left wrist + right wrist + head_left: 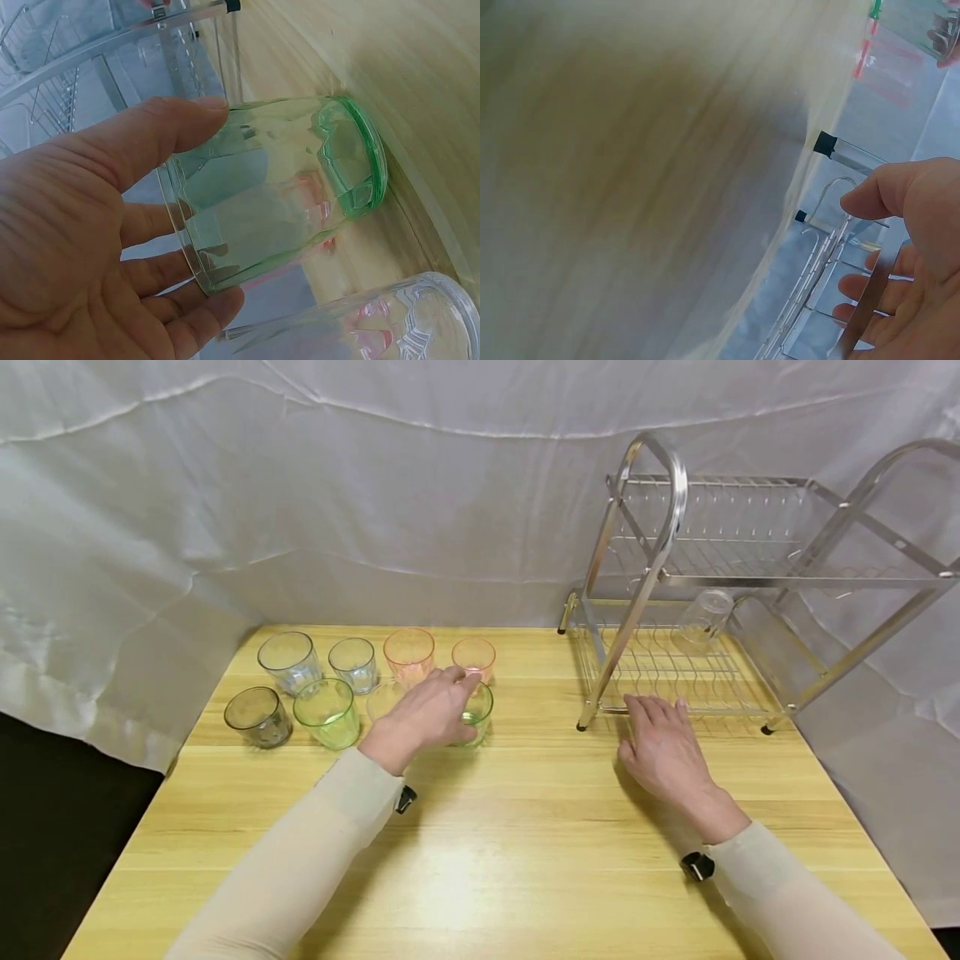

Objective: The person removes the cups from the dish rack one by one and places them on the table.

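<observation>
My left hand (pixel 431 714) is at the right end of a group of glasses and grips a pale green glass (pixel 480 714) near its rim. In the left wrist view, the thumb lies on one side of that green glass (pixel 262 187) and the fingers on the other. A clear glass (pixel 405 330) stands beside it. Behind the hand is a small pink-rimmed glass (pixel 474 656). My right hand (pixel 663 747) holds nothing, its fingers extended by the lower front bar of a metal dish rack (pixel 630 618). The right wrist view shows the thumb apart from the fingers.
Left of my left hand are a larger pink-rimmed glass (pixel 409 652), two bluish glasses including a small one (pixel 354 662), a yellow-green glass (pixel 327 714) and a dark glass (pixel 258 718). A clear glass (pixel 705 618) stands upside down on the rack's lower tier. Grey cloth (pixel 450 510) hangs behind.
</observation>
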A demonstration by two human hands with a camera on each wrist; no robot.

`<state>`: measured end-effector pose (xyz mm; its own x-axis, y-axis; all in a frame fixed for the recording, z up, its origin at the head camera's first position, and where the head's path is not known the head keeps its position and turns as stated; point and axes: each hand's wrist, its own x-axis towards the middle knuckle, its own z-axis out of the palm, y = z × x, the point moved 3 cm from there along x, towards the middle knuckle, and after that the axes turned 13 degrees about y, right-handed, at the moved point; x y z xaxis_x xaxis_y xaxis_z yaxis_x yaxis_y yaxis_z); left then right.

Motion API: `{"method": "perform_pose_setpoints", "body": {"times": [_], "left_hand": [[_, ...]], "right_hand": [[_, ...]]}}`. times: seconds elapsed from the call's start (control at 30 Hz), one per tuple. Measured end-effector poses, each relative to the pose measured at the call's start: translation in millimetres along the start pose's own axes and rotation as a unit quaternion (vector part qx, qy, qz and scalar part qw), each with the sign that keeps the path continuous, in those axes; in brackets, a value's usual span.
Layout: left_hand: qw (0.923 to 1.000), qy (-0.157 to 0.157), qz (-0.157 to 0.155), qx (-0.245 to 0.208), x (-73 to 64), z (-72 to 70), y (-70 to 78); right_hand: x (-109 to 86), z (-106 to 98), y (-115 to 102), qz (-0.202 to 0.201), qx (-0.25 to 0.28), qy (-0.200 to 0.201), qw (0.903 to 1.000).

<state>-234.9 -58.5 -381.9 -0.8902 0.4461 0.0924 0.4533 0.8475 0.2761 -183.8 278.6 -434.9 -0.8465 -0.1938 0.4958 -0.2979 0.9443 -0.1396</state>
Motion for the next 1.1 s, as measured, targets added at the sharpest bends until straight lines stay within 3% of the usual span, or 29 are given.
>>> {"method": "perform_pose_setpoints", "body": {"times": [0.63, 0.73, 0.93, 1.1], "left_hand": [[1.0000, 0.004, -0.001, 0.008, -0.6, -0.8, -0.1], [1.0000, 0.004, -0.007, 0.003, -0.9, -0.6, -0.3], [0.9999, 0.005, -0.007, 0.011, -0.4, 0.8, 0.6], [0.9998, 0.004, -0.001, 0.021, 0.3, 0.8, 2.8]], "right_hand": [[-0.9, 2, 1, -0.005, -0.005, 0.007, 0.9999], [0.2, 1, 2, 0.002, 0.002, -0.011, 0.9999], [10.7, -15, 6, 0.070, 0.076, -0.084, 0.9911], [24.6, -30, 16, 0.134, 0.102, -0.091, 0.9815]]}}
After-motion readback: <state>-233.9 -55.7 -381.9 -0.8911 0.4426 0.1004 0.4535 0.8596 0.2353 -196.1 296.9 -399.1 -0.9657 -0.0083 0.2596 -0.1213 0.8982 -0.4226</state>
